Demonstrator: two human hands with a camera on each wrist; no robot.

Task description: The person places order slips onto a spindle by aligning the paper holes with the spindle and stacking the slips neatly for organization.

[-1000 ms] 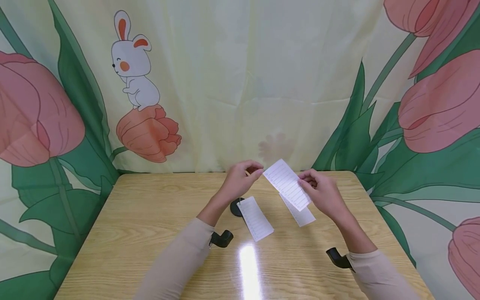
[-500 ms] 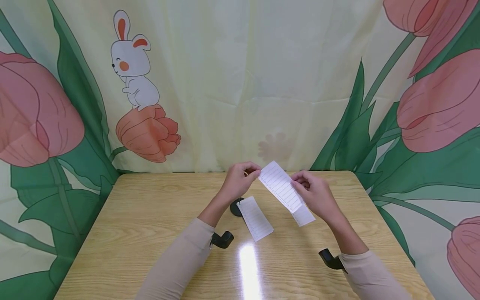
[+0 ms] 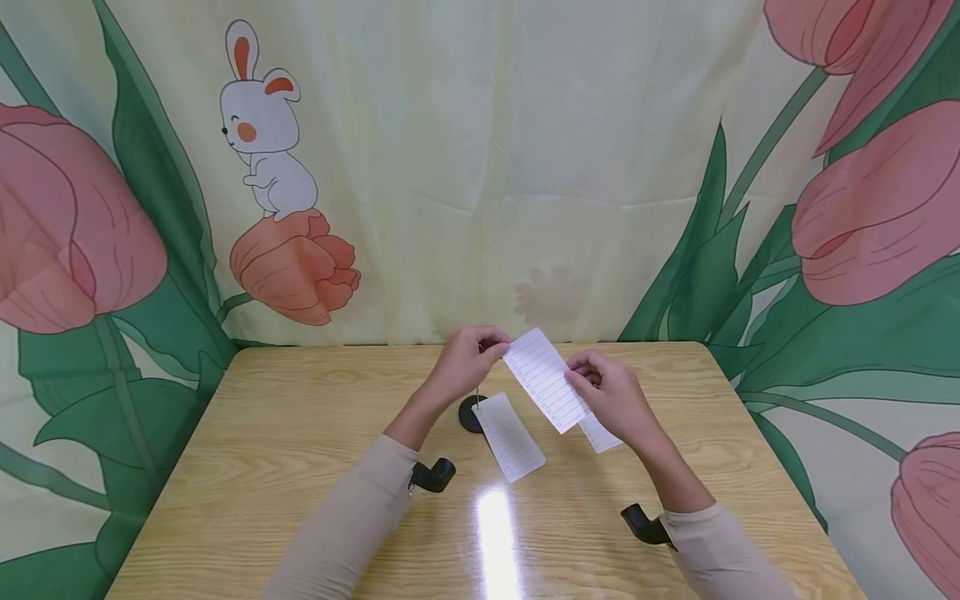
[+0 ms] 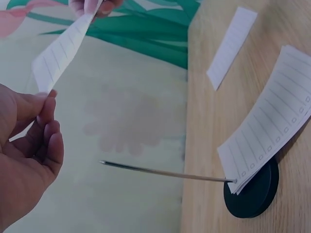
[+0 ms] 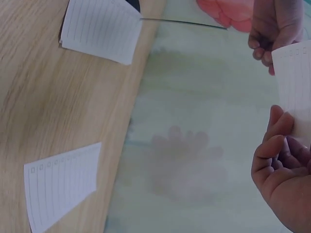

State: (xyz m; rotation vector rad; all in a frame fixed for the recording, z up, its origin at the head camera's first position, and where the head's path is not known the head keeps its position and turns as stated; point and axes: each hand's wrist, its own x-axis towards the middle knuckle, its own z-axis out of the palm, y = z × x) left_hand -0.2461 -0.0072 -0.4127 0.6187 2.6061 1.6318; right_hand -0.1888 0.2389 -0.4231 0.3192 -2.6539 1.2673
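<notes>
My left hand [image 3: 463, 360] pinches one corner of a white lined paper slip [image 3: 546, 380] held above the table. At the slip's opposite long edge, my right hand [image 3: 613, 395] grips it between thumb and fingers. Below and in front stands a bill spike, its round black base [image 4: 252, 191] carrying a thin metal spike [image 4: 160, 171] that points up, bare along its upper length. Several similar slips [image 4: 272, 111] are threaded low on it through one corner and fan out over the table. The held slip is apart from the spike tip.
More lined paper [image 5: 65, 182] lies loose on the wooden table [image 3: 315, 433], partly hidden by the held slip in the head view. A printed curtain [image 3: 420, 167] hangs along the table's far edge. Black camera mounts [image 3: 435, 475] sit at both wrists.
Both hands have carried the held slip left and slightly down, toward the spike. The slips on the spike and the loose paper have stayed in place.
</notes>
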